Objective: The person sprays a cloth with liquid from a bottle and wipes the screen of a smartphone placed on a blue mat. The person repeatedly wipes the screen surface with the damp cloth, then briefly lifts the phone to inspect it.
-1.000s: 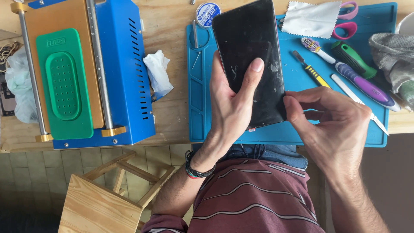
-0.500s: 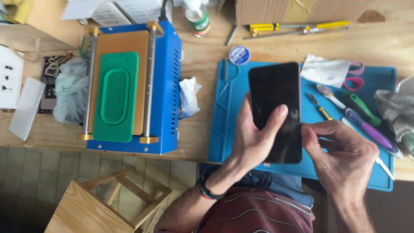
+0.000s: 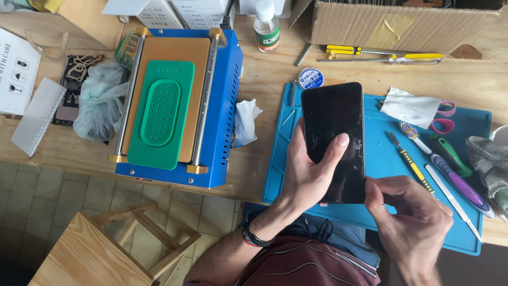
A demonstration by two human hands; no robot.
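wooden workbench (image 3: pixel 264 95) over a tiled floor, blue silicone repair mat (image 3: pixel 476 233) on its right part. left hand (image 3: pixel 312 175) is clamped on the black phone (image 3: pixel 334 139), thumb across the smudged glass, holding it upright just above the mat's left half. right hand (image 3: pixel 410 220) is pinched together at the phone's lower right corner; can't tell if anything sits betw. the fingertips.

left of the mat: blue screen separator machine (image 3: pixel 222 111) w/ green pad (image 3: pixel 156 114), crumpled tissue (image 3: pixel 245 121) betw. machine & mat. on the mat, right of the phone: white cloth (image 3: pixel 410 109), pink scissors (image 3: pixel 443 117), small screwdriver (image 3: pixel 411 163), purple-handled tool (image 3: pixel 459 181).

doing it well, i'd say: keep the left grip firm on the edges, not pressing the glass; work the corner w/ small, shallow moves so nothing cracks.

vs. 0.5 s ago: view sits lower & closer, phone now more over the mat's left edge, right hand still at the same corner, grip unchanged.
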